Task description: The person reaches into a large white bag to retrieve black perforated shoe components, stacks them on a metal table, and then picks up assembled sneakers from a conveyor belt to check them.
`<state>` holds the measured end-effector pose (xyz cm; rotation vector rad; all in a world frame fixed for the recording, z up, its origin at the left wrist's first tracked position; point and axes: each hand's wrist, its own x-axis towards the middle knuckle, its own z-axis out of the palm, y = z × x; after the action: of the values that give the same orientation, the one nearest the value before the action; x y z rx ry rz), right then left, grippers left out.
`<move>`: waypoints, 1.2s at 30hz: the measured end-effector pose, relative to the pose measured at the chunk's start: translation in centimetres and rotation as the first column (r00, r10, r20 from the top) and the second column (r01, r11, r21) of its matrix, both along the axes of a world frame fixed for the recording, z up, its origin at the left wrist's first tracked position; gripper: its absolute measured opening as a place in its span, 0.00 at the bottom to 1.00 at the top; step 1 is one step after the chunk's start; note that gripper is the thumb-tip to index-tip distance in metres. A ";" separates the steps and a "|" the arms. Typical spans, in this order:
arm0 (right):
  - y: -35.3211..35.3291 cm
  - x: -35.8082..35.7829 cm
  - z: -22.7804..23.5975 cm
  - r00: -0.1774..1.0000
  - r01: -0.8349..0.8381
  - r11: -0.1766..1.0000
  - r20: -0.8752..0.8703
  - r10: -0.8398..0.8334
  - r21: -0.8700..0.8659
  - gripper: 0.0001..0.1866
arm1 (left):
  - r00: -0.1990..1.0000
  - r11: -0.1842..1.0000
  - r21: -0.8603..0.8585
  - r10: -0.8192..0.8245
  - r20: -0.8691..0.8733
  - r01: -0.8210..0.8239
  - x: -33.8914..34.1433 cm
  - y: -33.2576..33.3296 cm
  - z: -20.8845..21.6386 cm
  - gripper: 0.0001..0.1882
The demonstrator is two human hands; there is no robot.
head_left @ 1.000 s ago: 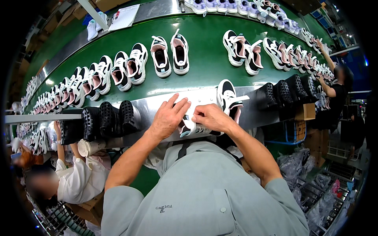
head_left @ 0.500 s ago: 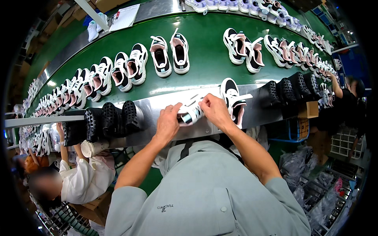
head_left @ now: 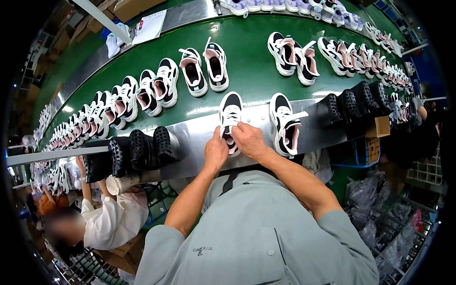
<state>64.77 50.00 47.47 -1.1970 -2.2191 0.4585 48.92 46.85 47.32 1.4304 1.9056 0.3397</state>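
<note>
A black and white sneaker (head_left: pixel 231 105) with a pink lining rests on the metal ledge in front of me, its toe pointing away. My left hand (head_left: pixel 216 149) grips its left side near the tongue and collar. Closed fingers of my right hand (head_left: pixel 250 140) pinch the upper part at the right, by the strap area; the exact bit held is hidden. Just right of it stands a matching sneaker (head_left: pixel 283 124) with its white strap (head_left: pixel 299 115) sticking out loose, touched by neither hand.
Beyond the metal ledge (head_left: pixel 192 135) runs a green conveyor belt (head_left: pixel 256 52) bearing rows of similar sneakers (head_left: pixel 164 81). Black studded objects (head_left: pixel 137 148) stand at left, more black ones (head_left: pixel 351 102) at right. A grey bar (head_left: pixel 57 156) juts in at left, near a co-worker in white (head_left: pixel 111 213).
The sneaker between my hands has turned from a tilted, blurred pose to toe-away on the ledge. My left hand has moved right and my right hand slightly down. The view has shifted a little.
</note>
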 end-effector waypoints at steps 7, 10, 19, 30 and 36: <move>-1.2 1.0 0.8 0.973 0.053 0.989 -0.216 -0.083 -0.139 0.08 | 0.960 0.979 -0.184 -0.134 -0.245 0.090 1.0 0.7 2.7 0.30; -3.2 7.1 2.9 0.915 0.294 0.935 -0.225 -0.335 -0.199 0.08 | 0.922 0.873 0.364 -0.208 -0.326 0.326 1.6 -0.5 5.9 0.21; -4.2 11.4 2.4 0.725 0.439 0.249 0.177 -0.665 -0.863 0.38 | 0.910 0.902 0.145 -0.414 0.020 0.407 11.8 2.9 -1.3 0.23; -1.2 14.9 -1.9 0.972 0.231 0.970 0.055 -0.227 -0.072 0.20 | 0.950 0.942 0.198 -0.296 0.102 0.272 13.5 3.9 -0.1 0.13; -3.6 13.7 0.7 0.885 0.451 0.885 -0.069 -0.460 -0.118 0.28 | 0.770 0.575 0.522 -0.548 -0.325 0.630 14.9 2.4 3.6 0.17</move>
<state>78.47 46.42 48.13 -1.6574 -1.7686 0.4215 63.85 49.28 50.88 2.4876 1.3026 0.5712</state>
